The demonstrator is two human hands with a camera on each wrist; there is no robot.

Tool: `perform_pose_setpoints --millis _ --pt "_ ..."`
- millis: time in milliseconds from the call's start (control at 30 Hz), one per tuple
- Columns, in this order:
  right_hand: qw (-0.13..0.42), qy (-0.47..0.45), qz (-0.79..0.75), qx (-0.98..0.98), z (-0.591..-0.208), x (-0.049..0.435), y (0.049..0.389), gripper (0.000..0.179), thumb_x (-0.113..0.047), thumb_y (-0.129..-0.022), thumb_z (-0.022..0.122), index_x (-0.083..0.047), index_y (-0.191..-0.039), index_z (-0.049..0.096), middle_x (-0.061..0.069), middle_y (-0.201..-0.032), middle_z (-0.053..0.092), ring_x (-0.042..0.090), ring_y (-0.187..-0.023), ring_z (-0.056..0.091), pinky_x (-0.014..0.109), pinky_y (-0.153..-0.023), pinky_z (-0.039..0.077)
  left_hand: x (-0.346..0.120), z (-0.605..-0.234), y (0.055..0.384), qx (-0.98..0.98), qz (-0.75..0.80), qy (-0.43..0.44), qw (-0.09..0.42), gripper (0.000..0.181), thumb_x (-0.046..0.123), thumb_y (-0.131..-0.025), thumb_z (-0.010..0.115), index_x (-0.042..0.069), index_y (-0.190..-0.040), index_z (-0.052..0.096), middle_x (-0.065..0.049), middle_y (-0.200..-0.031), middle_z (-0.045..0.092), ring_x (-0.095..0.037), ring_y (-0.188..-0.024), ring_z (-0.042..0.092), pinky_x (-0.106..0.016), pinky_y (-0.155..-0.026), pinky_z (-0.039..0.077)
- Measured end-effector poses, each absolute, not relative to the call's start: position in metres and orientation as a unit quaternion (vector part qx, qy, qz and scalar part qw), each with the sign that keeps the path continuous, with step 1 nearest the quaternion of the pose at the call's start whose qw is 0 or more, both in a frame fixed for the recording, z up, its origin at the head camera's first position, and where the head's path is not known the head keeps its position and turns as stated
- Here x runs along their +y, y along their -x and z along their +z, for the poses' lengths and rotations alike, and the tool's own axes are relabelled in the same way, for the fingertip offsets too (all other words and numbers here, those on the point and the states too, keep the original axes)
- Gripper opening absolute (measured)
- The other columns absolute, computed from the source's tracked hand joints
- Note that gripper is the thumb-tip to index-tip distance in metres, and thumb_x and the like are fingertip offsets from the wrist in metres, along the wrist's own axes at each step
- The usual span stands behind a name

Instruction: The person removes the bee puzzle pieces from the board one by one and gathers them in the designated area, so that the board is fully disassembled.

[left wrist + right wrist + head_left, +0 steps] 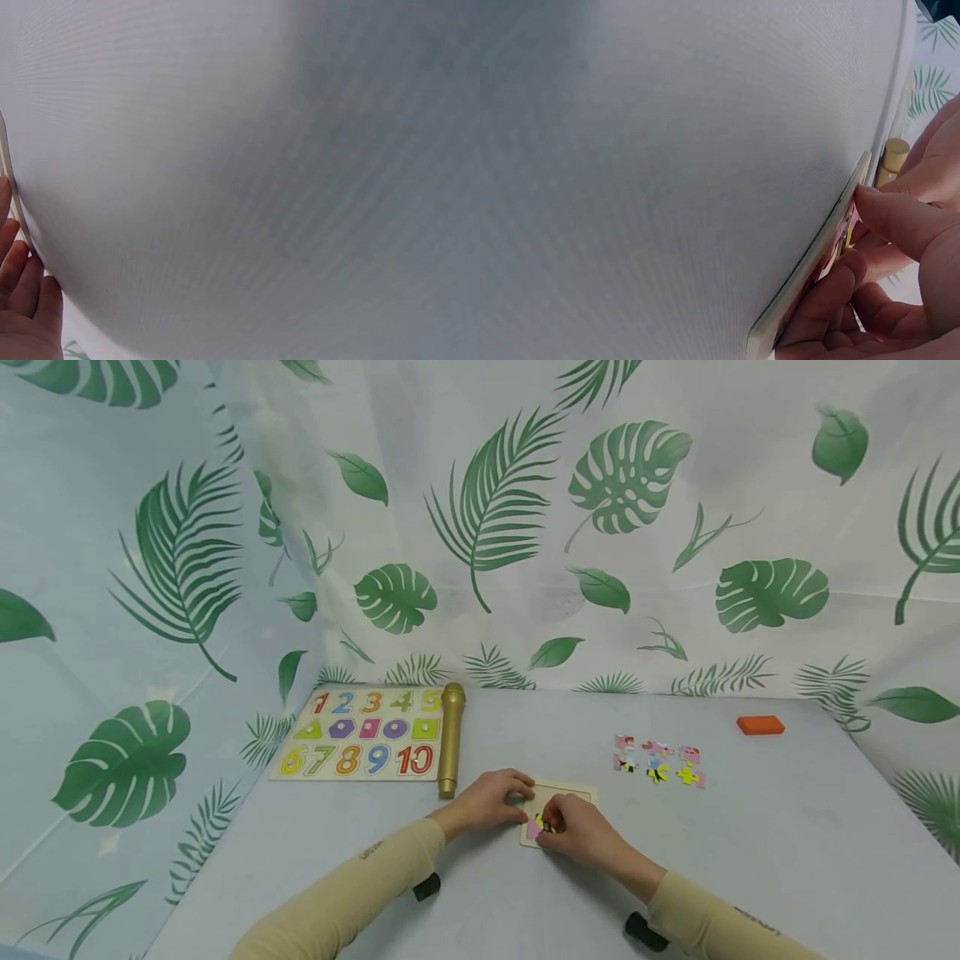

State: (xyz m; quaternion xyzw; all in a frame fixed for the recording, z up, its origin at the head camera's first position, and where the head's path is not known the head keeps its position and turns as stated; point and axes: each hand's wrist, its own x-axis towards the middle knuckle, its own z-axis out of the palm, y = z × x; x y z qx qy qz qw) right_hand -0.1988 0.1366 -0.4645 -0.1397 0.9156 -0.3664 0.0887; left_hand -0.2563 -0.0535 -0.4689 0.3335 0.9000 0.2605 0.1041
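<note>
A: Where's our puzzle tray (543, 792)?
B: On the table (750, 835), mid & near, b/w our hands. A pink-and-yellow pc (535, 828) is at its near L corner.
A: What's our R hand (585, 831) up to?
B: Fingers are narrow. Thumb & finger look like they pinch a small pc down at the tray. Most of it's hidden, so we can't tell if it's that pink one or one next to it.
A: & our L hand (491, 797)?
B: Thumb & fingers are a bit wide, touching the tray's L side, prob so it won't slide.
A: So which step are we on?
B: We'd say fitting a pc in. Can't tell if it lies flat.
A: What does our next move need?
B: We think: line up bumps w/ gaps, push down soft, then let go. If it's crooked, it may pop up.
A: Any more pcs?
B: Yep, six loose pcs (657, 769) to the R & a bit farther, in two rows. We'd prob need one after.
A: What else?
B: Number board (356, 742) far L, gold mic (450, 735) at its R edge, orange block (761, 725) far R, leafy cloth (487, 610) behind.
</note>
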Motion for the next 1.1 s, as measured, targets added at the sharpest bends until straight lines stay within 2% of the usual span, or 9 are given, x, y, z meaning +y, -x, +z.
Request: perform_pose_setpoints --millis 267,500,767,1100 --pt "0.082 0.139 -0.367 0.916 -0.4661 0.1373 0.1989 0.029 -0.010 -0.078 0.082 -0.008 -0.088 0.055 0.002 -0.081 0.048 0.015 -0.073 0.045 0.025 -0.060 0.039 -0.0534 -0.4680 0.2567 0.900 0.260 -0.331 0.111 0.031 0.017 -0.086 0.076 0.008 -0.115 0.071 -0.002 -0.132 0.060 -0.017 -0.126 0.052 -0.031 -0.107 0.040" --pt "0.084 0.162 -0.392 0.901 -0.4686 0.1405 0.1987 0.026 -0.005 -0.079 0.079 -0.005 -0.097 0.060 0.001 -0.089 0.059 0.013 -0.076 0.054 0.024 -0.064 0.048 -0.0535 -0.4677 0.2564 0.902 0.260 -0.326 0.116 0.030 0.016 -0.085 0.077 0.008 -0.114 0.071 -0.001 -0.132 0.060 -0.017 -0.126 0.052 -0.030 -0.107 0.039" --pt "0.091 0.161 -0.411 0.893 -0.4709 0.1430 0.1987 0.023 -0.003 -0.082 0.076 -0.007 -0.101 0.063 0.000 -0.094 0.064 0.012 -0.078 0.058 0.024 -0.068 0.052 -0.0537 -0.4678 0.2556 0.901 0.258 -0.331 0.110 0.030 0.015 -0.085 0.077 0.008 -0.113 0.071 -0.002 -0.131 0.060 -0.017 -0.125 0.053 -0.029 -0.107 0.040" --pt "0.084 0.192 -0.429 0.879 -0.4716 0.1437 0.2008 0.025 -0.018 -0.086 0.075 -0.008 -0.105 0.062 -0.001 -0.088 0.061 0.013 -0.076 0.057 0.023 -0.064 0.049 -0.0532 -0.4663 0.2556 0.902 0.252 -0.331 0.113 0.030 0.014 -0.087 0.075 0.007 -0.115 0.071 -0.002 -0.132 0.060 -0.017 -0.126 0.052 -0.029 -0.107 0.039"
